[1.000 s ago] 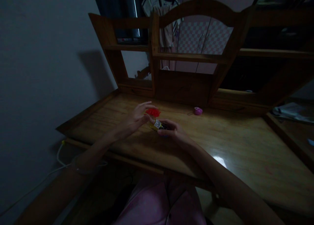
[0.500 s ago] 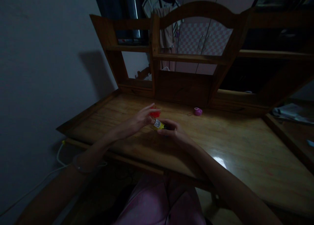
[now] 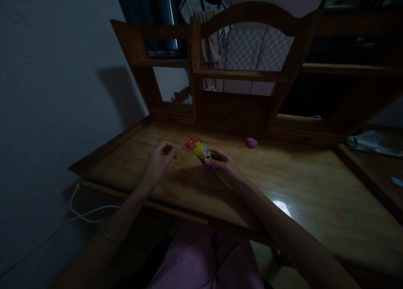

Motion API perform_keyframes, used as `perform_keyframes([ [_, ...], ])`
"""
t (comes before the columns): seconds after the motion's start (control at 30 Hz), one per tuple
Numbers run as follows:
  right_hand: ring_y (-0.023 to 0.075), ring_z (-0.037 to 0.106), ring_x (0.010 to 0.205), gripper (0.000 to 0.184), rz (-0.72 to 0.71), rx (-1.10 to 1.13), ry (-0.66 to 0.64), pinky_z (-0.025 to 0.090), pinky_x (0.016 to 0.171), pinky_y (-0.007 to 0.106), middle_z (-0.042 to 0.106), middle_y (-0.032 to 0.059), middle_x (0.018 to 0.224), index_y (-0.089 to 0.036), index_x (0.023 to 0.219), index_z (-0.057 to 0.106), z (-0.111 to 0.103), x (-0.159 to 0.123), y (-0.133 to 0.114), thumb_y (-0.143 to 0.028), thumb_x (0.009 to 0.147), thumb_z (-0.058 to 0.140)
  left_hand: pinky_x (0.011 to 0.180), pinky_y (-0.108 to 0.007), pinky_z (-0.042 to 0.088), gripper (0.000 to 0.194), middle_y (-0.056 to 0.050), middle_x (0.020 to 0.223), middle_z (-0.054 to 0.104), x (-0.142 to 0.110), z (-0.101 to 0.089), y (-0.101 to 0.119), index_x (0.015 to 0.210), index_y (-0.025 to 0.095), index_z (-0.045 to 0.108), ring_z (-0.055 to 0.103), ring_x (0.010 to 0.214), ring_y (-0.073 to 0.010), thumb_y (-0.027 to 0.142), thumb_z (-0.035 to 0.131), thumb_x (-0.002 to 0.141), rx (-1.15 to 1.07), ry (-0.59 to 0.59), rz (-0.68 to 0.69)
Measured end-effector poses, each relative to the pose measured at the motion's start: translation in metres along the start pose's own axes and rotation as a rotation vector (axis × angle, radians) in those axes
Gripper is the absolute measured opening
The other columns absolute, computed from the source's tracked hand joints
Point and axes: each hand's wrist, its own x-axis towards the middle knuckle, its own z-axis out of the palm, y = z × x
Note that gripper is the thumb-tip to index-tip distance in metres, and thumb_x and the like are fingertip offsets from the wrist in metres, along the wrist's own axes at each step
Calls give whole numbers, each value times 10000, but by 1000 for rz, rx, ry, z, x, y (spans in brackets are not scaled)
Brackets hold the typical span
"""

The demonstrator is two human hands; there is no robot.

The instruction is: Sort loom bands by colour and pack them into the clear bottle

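My right hand (image 3: pixel 228 166) grips the lower end of a small clear packet (image 3: pixel 200 149) with yellow contents and a white printed label. Dark and purple-blue parts show at its bottom, partly hidden by my fingers. Red strips (image 3: pixel 189 144) stick out at the packet's upper left end. To the left, apart from the packet, my left hand (image 3: pixel 160 163) is raised over the desk, its thumb and fingers drawn together in a pinch. Anything between those fingertips is too small and dark to make out.
The wooden desk (image 3: pixel 292 175) has a shelf hutch (image 3: pixel 239 74) along its back. A small purple object (image 3: pixel 252 143) with a loop lies near the hutch. A white cable (image 3: pixel 91 213) hangs by the left front edge. Plastic wrapping (image 3: pixel 373 141) lies at the far right.
My left hand has drawn away to the left from the packet and closed its fingers. The packet now tilts up to the left in my right hand, showing more of its yellow contents.
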Motion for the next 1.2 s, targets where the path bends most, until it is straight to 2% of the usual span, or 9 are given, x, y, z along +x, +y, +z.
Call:
perform_keyframes([
  [0.1,216,613,1049,488,0,7,8,447,928,352,677,25,1179,-282,1169,666,0,0,0,-330,701,792,711,-334,495,268,-35,840,630,-20,22,-10,874,178,588,605,768,-192,445,575,859,107,-270,-58],
  [0.23,227,602,1086,475,0,2,8,448,940,351,671,18,1191,-283,1152,673,1,-1,-1,-328,696,796,824,-403,475,214,-97,958,629,-42,42,-6,910,181,630,597,911,-262,381,608,837,296,-342,20],
  [0.33,225,594,1107,463,-10,3,0,433,967,357,669,16,1197,-290,1156,670,1,-1,-2,-314,709,790,876,-424,456,145,-112,966,624,-46,45,-7,867,184,645,576,953,-274,306,566,865,368,-399,70],
  [0.47,220,592,1111,458,-16,-5,-2,428,973,361,665,19,1208,-291,1164,664,2,-2,-3,-306,723,783,913,-424,441,161,-94,970,616,-42,30,-16,858,192,639,552,987,-260,302,526,890,387,-426,124],
  [0.63,225,583,1122,462,-16,-47,-7,420,985,377,657,20,1226,-289,1168,665,1,-3,-3,-323,722,780,920,-420,439,240,-57,977,623,-24,-20,-30,917,202,613,555,990,-238,390,465,932,343,-349,118],
  [0.77,229,567,1150,458,-31,-70,-32,401,1013,391,655,28,1228,-283,1178,661,1,-4,-5,-311,735,774,900,-368,468,283,-41,969,640,-12,-48,-43,933,204,616,585,963,-217,444,466,938,217,-502,117],
  [0.93,235,564,1153,460,-19,-104,-59,394,1022,416,644,36,1247,-278,1188,654,1,-5,-8,-315,743,766,964,-360,433,283,-41,1021,644,-18,-46,-45,936,207,650,575,1010,-212,443,494,926,186,-629,129],
  [1.1,233,567,1140,462,-25,-137,-47,403,1013,413,650,33,1230,-281,1184,658,-1,-4,-6,-321,737,769,920,-352,441,238,-34,946,668,-21,-39,-39,847,202,667,595,972,-221,424,583,861,218,-604,39],
  [1.2,230,562,1155,466,-26,-131,-49,398,1022,398,646,25,1241,-278,1185,657,-1,-4,-5,-319,735,770,894,-340,453,225,-33,956,676,-21,-40,-40,888,208,675,605,950,-214,408,575,866,195,-587,28],
])
